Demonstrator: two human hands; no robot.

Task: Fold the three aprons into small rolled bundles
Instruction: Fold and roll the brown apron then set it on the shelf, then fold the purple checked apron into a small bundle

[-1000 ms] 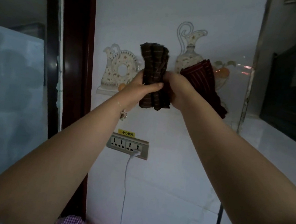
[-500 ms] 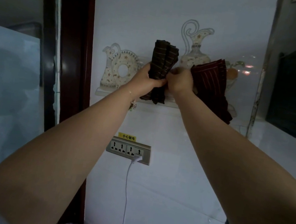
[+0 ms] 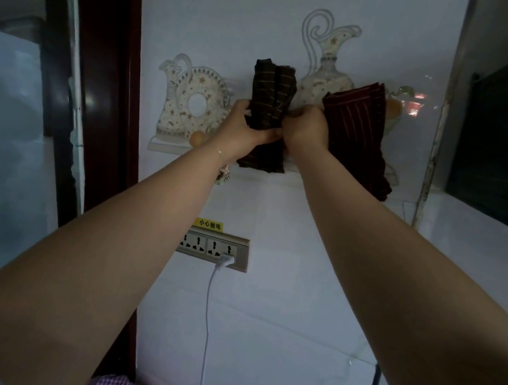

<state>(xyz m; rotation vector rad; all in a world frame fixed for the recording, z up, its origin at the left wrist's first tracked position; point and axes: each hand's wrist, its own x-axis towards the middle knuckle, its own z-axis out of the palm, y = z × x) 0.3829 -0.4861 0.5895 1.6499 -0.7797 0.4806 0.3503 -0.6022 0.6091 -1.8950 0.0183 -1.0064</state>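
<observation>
Up against the wall, our left hand (image 3: pixel 244 126) grips the dark brown striped apron (image 3: pixel 271 101) around its middle while our right hand (image 3: pixel 307 129) pinches its edge; we should keep the roll tight. Just right hangs the dark red apron (image 3: pixel 357 125). Below sit a socket strip (image 3: pixel 213 249) and white cable (image 3: pixel 208 315).

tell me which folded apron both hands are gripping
The dark brown apron with thin pale stripes: left hand and right hand both grip it. The dark red apron is behind the right hand.

Wall (image 3: pixel 277 202) seemingly close behind; door frame (image 3: pixel 106 76) left.
</observation>
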